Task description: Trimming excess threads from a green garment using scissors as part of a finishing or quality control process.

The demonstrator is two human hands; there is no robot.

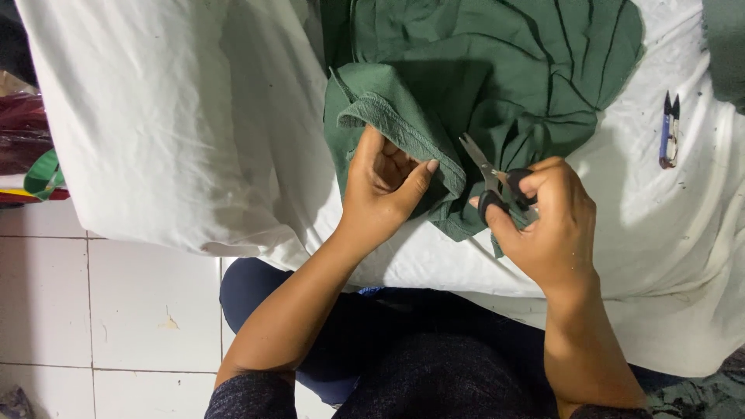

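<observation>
A dark green garment [497, 70] lies bunched on a white cloth [178, 116] in front of me. My left hand [384, 190] grips a folded, stitched edge of the green fabric, thumb on top of the seam. My right hand [547, 221] holds small black-handled scissors [489, 174], fingers through the loops. The metal blades point up and left toward the seam, just right of my left thumb.
A small blue-handled thread snipper [669, 132] lies on the white cloth at the right. White floor tiles [116, 310] show at lower left. Red and green items [31, 155] sit at the far left edge. My lap in dark clothing is below.
</observation>
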